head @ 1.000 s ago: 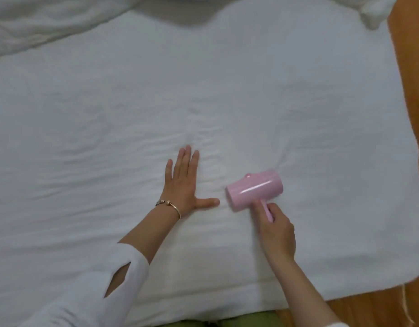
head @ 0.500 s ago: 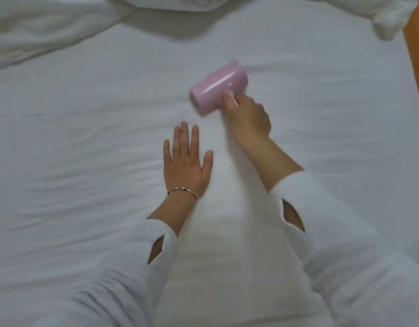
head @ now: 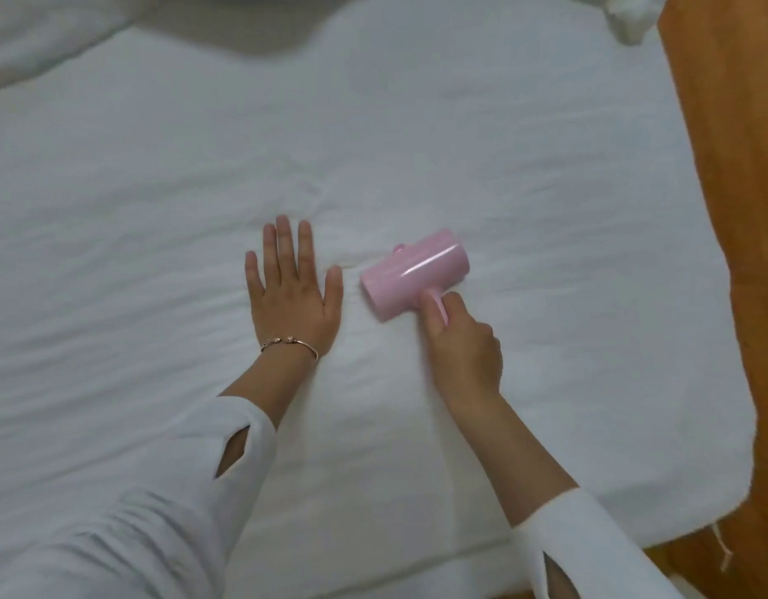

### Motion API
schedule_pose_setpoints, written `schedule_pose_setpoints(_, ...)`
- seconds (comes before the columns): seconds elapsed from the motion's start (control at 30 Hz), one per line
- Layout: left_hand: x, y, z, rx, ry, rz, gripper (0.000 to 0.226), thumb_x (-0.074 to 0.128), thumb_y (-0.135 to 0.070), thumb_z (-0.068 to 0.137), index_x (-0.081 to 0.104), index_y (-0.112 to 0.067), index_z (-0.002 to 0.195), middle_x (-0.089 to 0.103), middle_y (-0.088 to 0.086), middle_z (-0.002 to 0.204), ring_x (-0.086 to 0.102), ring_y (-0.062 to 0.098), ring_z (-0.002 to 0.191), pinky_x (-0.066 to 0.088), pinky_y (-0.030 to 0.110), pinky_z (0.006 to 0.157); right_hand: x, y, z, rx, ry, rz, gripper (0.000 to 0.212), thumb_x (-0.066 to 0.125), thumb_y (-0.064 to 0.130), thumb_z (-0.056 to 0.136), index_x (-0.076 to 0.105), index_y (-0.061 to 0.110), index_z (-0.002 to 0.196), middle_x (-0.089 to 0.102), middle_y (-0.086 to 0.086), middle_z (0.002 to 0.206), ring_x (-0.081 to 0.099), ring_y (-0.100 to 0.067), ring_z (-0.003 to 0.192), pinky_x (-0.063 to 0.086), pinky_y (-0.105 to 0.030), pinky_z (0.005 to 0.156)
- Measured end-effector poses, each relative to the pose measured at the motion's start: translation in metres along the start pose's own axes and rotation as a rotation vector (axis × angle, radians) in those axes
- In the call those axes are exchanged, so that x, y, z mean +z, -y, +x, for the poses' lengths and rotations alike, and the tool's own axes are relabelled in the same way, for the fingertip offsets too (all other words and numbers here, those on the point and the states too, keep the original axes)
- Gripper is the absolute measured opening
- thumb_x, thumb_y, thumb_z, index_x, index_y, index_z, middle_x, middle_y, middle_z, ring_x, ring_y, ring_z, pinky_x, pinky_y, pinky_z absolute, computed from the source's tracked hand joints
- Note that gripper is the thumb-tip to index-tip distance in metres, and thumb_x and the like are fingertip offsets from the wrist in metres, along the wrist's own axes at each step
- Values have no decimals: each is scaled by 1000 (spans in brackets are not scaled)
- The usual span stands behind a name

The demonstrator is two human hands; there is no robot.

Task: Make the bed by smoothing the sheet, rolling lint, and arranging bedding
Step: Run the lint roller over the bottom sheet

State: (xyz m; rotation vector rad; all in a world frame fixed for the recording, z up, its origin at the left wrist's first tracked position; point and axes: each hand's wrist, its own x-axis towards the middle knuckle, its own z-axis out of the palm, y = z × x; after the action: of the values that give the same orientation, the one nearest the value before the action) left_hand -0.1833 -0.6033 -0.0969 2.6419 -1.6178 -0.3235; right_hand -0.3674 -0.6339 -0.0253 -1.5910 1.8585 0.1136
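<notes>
Matt, creased cloth sheet (head: 416, 144) — glossy pink plastic lint roller (head: 412, 276) — smooth orange-brown wooden floor (head: 736, 209).

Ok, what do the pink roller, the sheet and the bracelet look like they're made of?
Pink lint roller: looks like smooth glossy plastic, given the bright streak of light along its barrel. Sheet: soft woven fabric, probably cotton, matte white with fine creases. Bracelet on the left wrist: seemingly metal, rose-gold and shiny, a thin bangle with small beads; the alloy cannot be told.

A plain pink lint roller (head: 414, 275) lies on a plain white sheet (head: 157, 188), beside an orange-brown wooden floor (head: 736, 166) and white sleeves (head: 148, 512).
</notes>
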Motion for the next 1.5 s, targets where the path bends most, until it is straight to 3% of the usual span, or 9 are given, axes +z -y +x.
schedule_pose_setpoints(0.27,-7,-3,-2,-11,36,19,65,14,-48,96,-1,-18,152,-4,5,160,-7,20,147,-5,44,118,-9,58,48,-205,-8,93,43,33,63,94,46,22,94,62,-8,86,58,-35,83,42,-37,68)
schedule_pose_setpoints(0.4,-15,-20,-13,-45,84,-53,61,21,-42,99,-1,-21,152,-7,3,160,-10,20,146,-5,45,118,-20,-17,-5,-122,23,112,40,41,61,91,51,26,105,64,-7,85,58,-34,80,49,-40,74)
schedule_pose_setpoints(0.57,-21,-85,-29,251,153,-161,53,24,-39,100,7,-36,150,-5,-2,160,-11,18,146,-8,38,117,-45,-118,-62,58,-116,230,47,38,68,88,57,26,97,62,-3,72,58,-29,72,48,-38,64)
schedule_pose_setpoints(0.67,-9,-114,-38,220,137,-138,53,20,-37,101,2,-34,151,-6,-2,160,-11,17,146,-9,38,118,-47,-145,-65,160,-123,160,54,31,71,86,55,23,91,61,-5,72,57,-31,72,47,-38,65)
schedule_pose_setpoints(0.83,11,-116,-47,171,78,-56,55,16,-37,100,-4,-32,151,-6,-2,160,-9,17,146,-7,39,118,-41,-101,-9,85,-163,54,45,39,61,94,56,21,107,66,-21,94,60,-43,90,43,-38,72)
schedule_pose_setpoints(1.03,11,-117,-46,169,74,-42,54,14,-36,100,-4,-32,151,-8,-3,160,-11,15,146,-9,39,117,-61,-9,79,-78,-138,100,48,33,61,95,58,22,108,65,-12,103,60,-35,95,37,-33,70)
schedule_pose_setpoints(1.23,11,-111,-49,226,71,-44,56,18,-33,100,-2,-25,152,-5,0,160,-9,17,147,-8,39,117,-32,-105,-27,68,-158,32,45,38,63,93,54,23,108,64,-17,86,62,-40,85,34,-33,63)
schedule_pose_setpoints(1.33,13,-105,-57,255,72,-30,57,18,-32,99,-2,-20,152,-3,2,160,-7,16,147,-9,38,117,-27,-144,-83,105,-126,4,46,36,61,92,54,19,99,51,-3,65,58,-34,68,34,-31,55)
schedule_pose_setpoints(1.5,11,-105,-61,249,80,-19,57,20,-31,100,-2,-19,152,-5,3,160,-7,16,147,-8,39,117,-37,-108,-42,112,-104,-34,47,35,63,94,54,24,112,65,-16,93,61,-38,87,37,-34,69)
